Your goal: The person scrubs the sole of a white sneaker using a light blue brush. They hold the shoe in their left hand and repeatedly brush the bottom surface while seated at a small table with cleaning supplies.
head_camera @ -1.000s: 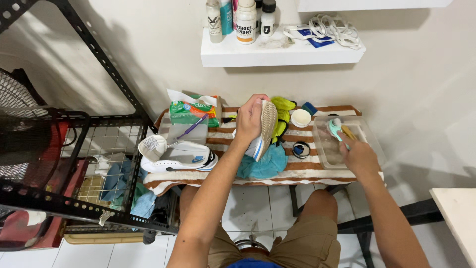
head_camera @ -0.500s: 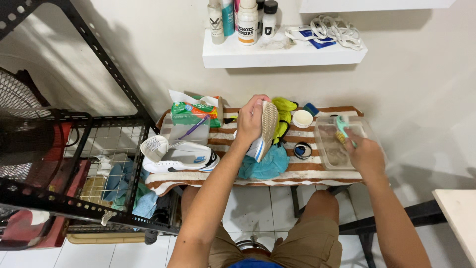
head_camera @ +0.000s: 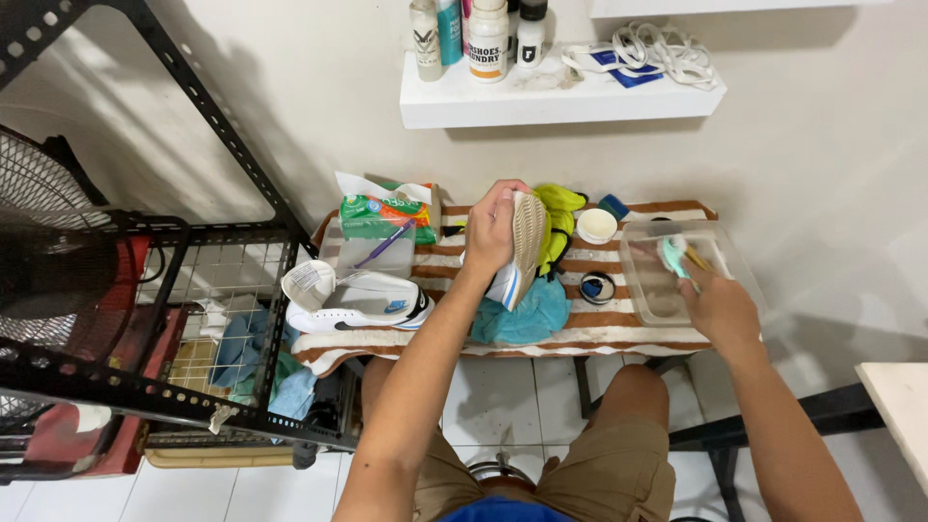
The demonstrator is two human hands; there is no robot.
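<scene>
You are in the middle of cleaning a shoe: your left hand holds the white shoe tipped up on edge over the counter, its tan ribbed sole turned toward you, while your right hand has a small brush with a mint-green head dipped in the clear plastic tub at the right end. The fingers of your left hand are wrapped firmly round the shoe's upper, and those of your right are closed on the brush handle. By the look of it this is the wetting step, so the next move likely calls for lifting the brush clear of the tub's rim without dripping and bringing it across to the sole, keeping the shoe steady and angled as it is. The held shoe is white with a blue patch near the heel, and it hangs just above a crumpled teal cloth on the striped towel covering the counter. Its mate lies flat on its sole at the left end, well apart, beside a green wipes packet. A small round white tin sits between shoe and tub.
</scene>
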